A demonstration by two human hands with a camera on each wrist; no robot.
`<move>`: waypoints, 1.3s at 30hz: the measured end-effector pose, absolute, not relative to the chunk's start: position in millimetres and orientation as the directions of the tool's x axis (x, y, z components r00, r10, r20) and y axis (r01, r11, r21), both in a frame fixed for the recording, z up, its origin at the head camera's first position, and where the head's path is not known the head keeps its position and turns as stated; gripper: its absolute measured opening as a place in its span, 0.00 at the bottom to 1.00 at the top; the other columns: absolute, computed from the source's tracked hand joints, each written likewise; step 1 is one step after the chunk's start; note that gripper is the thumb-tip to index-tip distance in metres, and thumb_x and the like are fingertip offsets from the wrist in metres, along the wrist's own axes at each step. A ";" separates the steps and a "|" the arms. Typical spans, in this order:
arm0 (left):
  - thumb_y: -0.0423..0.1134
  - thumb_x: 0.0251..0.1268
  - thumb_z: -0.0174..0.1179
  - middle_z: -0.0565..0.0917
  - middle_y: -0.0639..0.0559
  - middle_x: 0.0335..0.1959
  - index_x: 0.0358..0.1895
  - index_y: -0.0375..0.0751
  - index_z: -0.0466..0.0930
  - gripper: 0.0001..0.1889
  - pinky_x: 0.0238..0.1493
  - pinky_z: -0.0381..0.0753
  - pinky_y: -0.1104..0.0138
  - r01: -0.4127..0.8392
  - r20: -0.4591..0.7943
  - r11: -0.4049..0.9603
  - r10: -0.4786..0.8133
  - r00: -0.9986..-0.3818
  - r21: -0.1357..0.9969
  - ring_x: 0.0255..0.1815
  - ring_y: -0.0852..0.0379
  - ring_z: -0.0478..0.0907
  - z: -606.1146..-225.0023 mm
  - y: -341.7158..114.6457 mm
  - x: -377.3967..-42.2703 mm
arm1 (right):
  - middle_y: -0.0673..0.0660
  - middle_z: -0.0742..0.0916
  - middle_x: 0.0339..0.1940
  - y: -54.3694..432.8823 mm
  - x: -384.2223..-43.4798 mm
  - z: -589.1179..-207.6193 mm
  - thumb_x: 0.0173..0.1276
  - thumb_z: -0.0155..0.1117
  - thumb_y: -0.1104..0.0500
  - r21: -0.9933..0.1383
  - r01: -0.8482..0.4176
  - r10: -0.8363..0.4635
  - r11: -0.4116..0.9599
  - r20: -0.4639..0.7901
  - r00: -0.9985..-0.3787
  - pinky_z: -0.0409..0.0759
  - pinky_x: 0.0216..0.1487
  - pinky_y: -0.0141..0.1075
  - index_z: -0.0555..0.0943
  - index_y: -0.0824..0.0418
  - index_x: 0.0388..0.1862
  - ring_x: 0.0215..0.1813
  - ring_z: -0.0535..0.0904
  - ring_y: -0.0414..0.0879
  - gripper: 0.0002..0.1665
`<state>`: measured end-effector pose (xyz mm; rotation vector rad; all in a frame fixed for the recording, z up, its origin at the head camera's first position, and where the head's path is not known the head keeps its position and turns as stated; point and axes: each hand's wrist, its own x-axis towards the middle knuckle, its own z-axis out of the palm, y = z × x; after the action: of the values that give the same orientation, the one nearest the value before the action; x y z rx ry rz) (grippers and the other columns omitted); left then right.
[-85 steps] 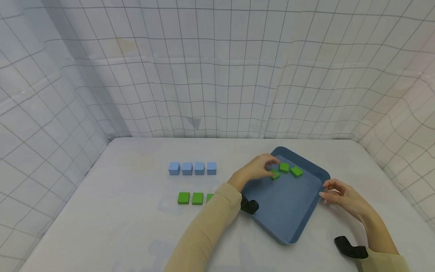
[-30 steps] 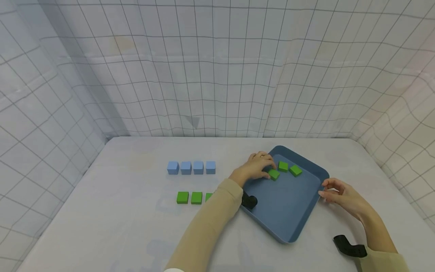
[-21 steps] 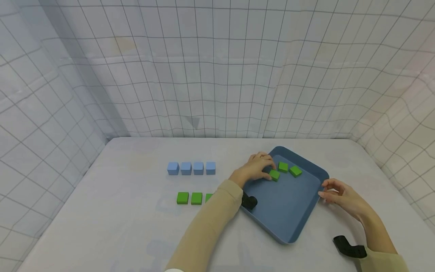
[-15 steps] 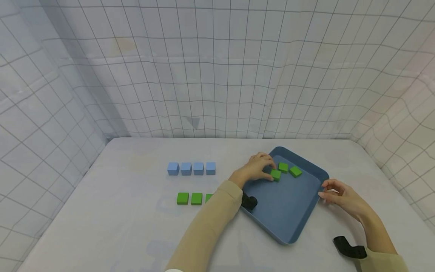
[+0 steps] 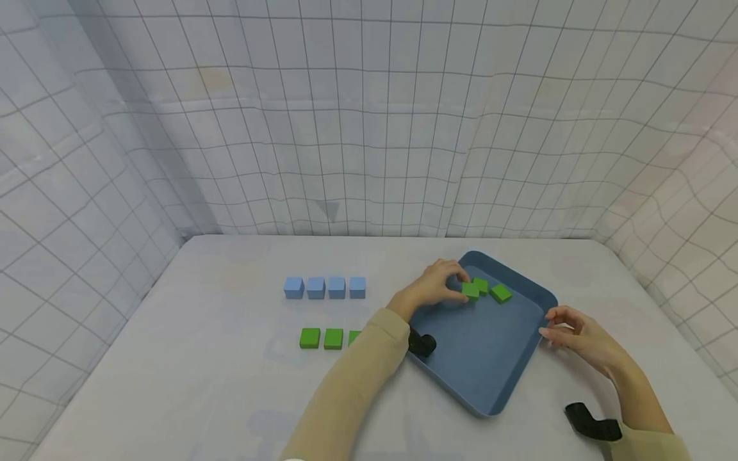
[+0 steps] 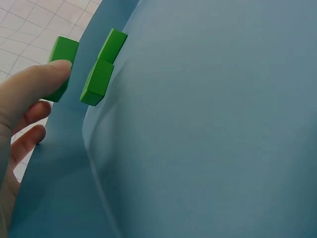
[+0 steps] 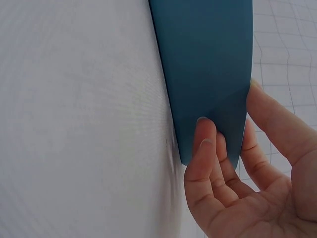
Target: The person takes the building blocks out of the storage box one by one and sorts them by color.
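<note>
My left hand reaches over the far left side of the blue tray. Between its thumb and fingers it pinches a green block, held above the tray floor. Two more green blocks lie in the tray's far part: a nearer one, partly overlapped by the held block in the head view, and another to its right. In the left wrist view these two sit end to end. At the tray's right corner, my right hand grips the side, with bent fingers against the outer wall and the thumb at the rim.
Left of the tray, several blue cubes form a row on the white table. Nearer is a row of green blocks, its right end hidden behind the left sleeve. Gridded white curtains enclose the back and sides.
The left hand has raised its green block and shifted it slightly right, toward the other two green blocks in the tray. The right hand and the tray have stayed in place.
</note>
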<state>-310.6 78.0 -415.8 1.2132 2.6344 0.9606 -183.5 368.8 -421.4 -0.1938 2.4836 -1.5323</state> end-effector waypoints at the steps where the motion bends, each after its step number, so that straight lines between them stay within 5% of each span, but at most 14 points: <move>1: 0.44 0.52 0.67 0.78 0.54 0.45 0.47 0.44 0.78 0.19 0.58 0.63 0.65 0.656 0.182 0.480 0.709 -0.681 0.583 0.52 0.58 0.68 -414.8 77.6 -310.2 | 0.51 0.75 0.40 368.6 -183.5 -421.6 0.66 0.57 0.61 -0.894 0.002 -0.224 0.447 -0.115 -0.968 0.76 0.35 0.35 0.65 0.68 0.47 0.35 0.75 0.44 0.17; 14: 0.40 0.51 0.68 0.76 0.53 0.44 0.46 0.42 0.77 0.18 0.56 0.64 0.69 0.639 0.250 0.375 0.696 -0.673 0.672 0.50 0.59 0.69 -393.7 69.4 -307.5 | 0.52 0.75 0.41 369.6 -183.6 -419.6 0.66 0.57 0.60 -0.882 0.016 -0.205 0.472 -0.127 -0.970 0.77 0.35 0.35 0.65 0.67 0.49 0.36 0.76 0.44 0.18; 30: 0.39 0.52 0.67 0.75 0.50 0.42 0.46 0.39 0.77 0.18 0.53 0.69 0.56 0.675 0.331 0.287 0.701 -0.631 0.679 0.48 0.47 0.69 -383.7 40.0 -297.8 | 0.53 0.75 0.41 369.1 -183.4 -420.0 0.66 0.58 0.58 -0.876 0.011 -0.206 0.482 -0.125 -0.970 0.77 0.35 0.35 0.64 0.68 0.48 0.35 0.76 0.45 0.19; 35: 0.37 0.51 0.67 0.75 0.49 0.41 0.46 0.38 0.77 0.18 0.50 0.70 0.66 0.685 0.338 0.295 0.699 -0.630 0.666 0.46 0.50 0.70 -381.3 29.0 -290.5 | 0.52 0.75 0.40 368.4 -183.6 -420.5 0.66 0.58 0.58 -0.876 0.017 -0.202 0.482 -0.130 -0.971 0.77 0.35 0.35 0.64 0.68 0.48 0.35 0.76 0.45 0.20; 39: 0.36 0.50 0.68 0.75 0.50 0.39 0.45 0.37 0.77 0.18 0.50 0.71 0.63 0.690 0.357 0.286 0.690 -0.630 0.665 0.45 0.51 0.70 -383.8 19.3 -285.7 | 0.52 0.75 0.41 367.7 -183.3 -419.5 0.66 0.58 0.58 -0.877 0.018 -0.202 0.481 -0.130 -0.971 0.77 0.35 0.35 0.64 0.68 0.48 0.35 0.75 0.45 0.20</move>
<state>-285.7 19.3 -383.8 1.3509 2.5189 1.3034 -183.3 367.7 -419.5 -0.1582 2.5114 -1.4902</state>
